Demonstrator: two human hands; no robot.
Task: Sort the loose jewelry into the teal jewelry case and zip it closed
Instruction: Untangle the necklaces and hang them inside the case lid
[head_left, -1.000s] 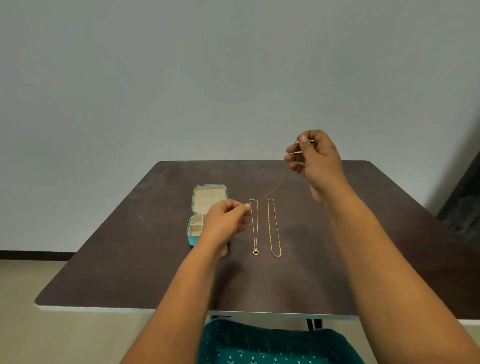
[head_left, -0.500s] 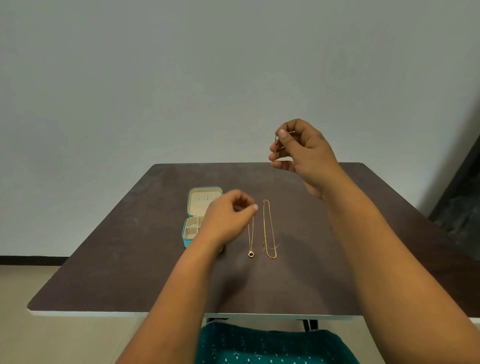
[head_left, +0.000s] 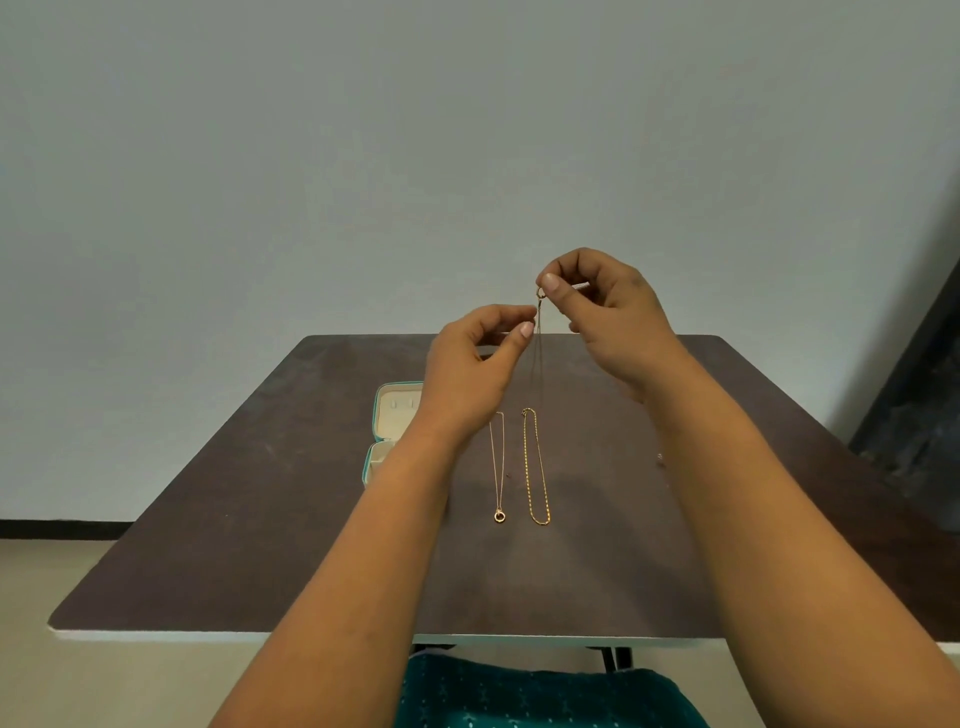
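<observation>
Three chains, one open case: sorting is at its first piece

Two hands meet above the far half of the dark table (head_left: 249, 545), working a thin gold chain (head_left: 538, 353) that hangs doubled between them. The right hand (head_left: 608, 312) pinches its top, at what looks like a small ring or clasp, between thumb and forefinger. The left hand (head_left: 475, 364) closes thumb and forefinger just beside it, on or right against the hanging strands; actual contact is too fine to make out.

Two more pieces lie side by side near the table's centre, both running from far edge toward near edge: a fine pendant necklace (head_left: 499, 467) with a small ring at its near end, and a heavier link chain (head_left: 536, 467) just right of it, close but apart. The teal jewelry case (head_left: 387, 410) sits left of them, toward the left edge, lid open and cream lining showing, partly hidden behind the left forearm.

Judging by the layout, the step in hand is gathering the first chain for stowing. The next move calls for carrying it left to the case without letting the strands swing or knot, then lowering it into a compartment. Two pieces and the zipping remain.
</observation>
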